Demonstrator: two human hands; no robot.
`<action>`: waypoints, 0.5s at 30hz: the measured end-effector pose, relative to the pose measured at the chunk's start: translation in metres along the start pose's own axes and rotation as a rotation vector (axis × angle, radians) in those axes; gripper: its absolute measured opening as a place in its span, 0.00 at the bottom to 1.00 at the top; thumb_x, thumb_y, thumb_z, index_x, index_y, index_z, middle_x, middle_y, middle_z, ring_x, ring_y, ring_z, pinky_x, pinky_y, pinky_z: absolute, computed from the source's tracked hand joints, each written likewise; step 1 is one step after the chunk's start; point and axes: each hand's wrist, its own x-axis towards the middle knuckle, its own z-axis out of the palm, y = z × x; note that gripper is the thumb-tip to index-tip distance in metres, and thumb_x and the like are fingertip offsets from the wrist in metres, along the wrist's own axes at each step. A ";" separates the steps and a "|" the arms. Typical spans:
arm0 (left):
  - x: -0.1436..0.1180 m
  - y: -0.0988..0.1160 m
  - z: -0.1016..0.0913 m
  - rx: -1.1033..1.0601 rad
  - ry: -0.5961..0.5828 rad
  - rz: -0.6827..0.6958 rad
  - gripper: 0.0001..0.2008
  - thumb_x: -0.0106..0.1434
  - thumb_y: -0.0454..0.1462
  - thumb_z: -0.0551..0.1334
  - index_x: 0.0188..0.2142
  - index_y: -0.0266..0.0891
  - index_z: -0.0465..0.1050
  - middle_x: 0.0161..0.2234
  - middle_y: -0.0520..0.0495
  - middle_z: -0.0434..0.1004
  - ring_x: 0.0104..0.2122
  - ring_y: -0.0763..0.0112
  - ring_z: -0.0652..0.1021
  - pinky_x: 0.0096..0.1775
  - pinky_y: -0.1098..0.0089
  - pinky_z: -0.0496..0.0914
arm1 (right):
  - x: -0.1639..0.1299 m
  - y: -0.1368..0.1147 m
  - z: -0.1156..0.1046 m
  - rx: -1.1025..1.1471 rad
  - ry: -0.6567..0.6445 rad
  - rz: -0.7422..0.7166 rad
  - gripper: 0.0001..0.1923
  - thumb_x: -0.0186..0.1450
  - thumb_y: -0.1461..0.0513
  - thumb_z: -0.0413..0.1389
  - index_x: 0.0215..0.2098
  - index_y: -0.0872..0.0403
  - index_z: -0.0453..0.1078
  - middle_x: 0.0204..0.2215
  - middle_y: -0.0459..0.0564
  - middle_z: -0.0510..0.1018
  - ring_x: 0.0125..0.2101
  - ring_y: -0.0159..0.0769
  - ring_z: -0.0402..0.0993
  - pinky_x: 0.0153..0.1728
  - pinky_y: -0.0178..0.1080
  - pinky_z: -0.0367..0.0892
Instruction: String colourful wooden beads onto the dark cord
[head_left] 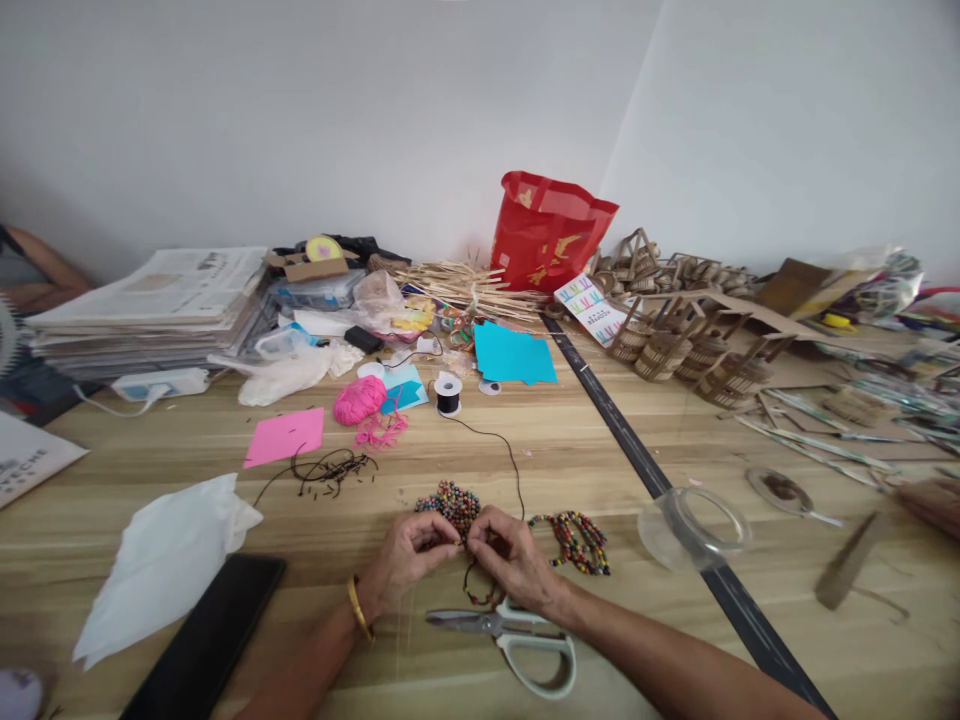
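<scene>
My left hand (415, 552) is closed in a pinch, with what looks like a small bead at its fingertips. Close beside it, my right hand (511, 562) pinches a thin black cord, though its fingertips partly hide the hold. A short beaded length of cord (480, 598) hangs in a loop below the fingers. Just behind both hands lies a pile of multicoloured beads (450, 503). Finished-looking bead strands (581, 543) rest to the right of my right hand. Scissors (517, 635) with pale handles lie under my right wrist. Black cord runs back to a spool (448, 394).
A black phone-like slab (206, 640) and white tissue (169, 560) lie left. Cut black cord pieces (330, 470), pink yarn (360, 400) and blue paper (514, 354) sit farther back. Right are a clear tape roll (694, 528) and small woven baskets (731, 378). Another person's arm (49, 265) shows far left.
</scene>
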 end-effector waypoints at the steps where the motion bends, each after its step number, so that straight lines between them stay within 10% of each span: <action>1: 0.000 0.000 0.000 0.001 0.002 -0.001 0.07 0.49 0.37 0.69 0.27 0.35 0.74 0.25 0.50 0.78 0.27 0.70 0.76 0.33 0.72 0.69 | 0.000 0.000 0.000 0.003 0.003 0.000 0.10 0.64 0.58 0.53 0.29 0.56 0.67 0.24 0.45 0.68 0.26 0.30 0.64 0.27 0.32 0.60; 15: 0.000 0.002 0.000 0.017 -0.002 -0.019 0.08 0.48 0.38 0.69 0.26 0.35 0.74 0.25 0.50 0.77 0.27 0.69 0.75 0.33 0.70 0.69 | 0.000 0.001 0.000 -0.002 0.006 0.004 0.10 0.65 0.58 0.53 0.29 0.55 0.66 0.23 0.44 0.67 0.25 0.30 0.63 0.26 0.32 0.59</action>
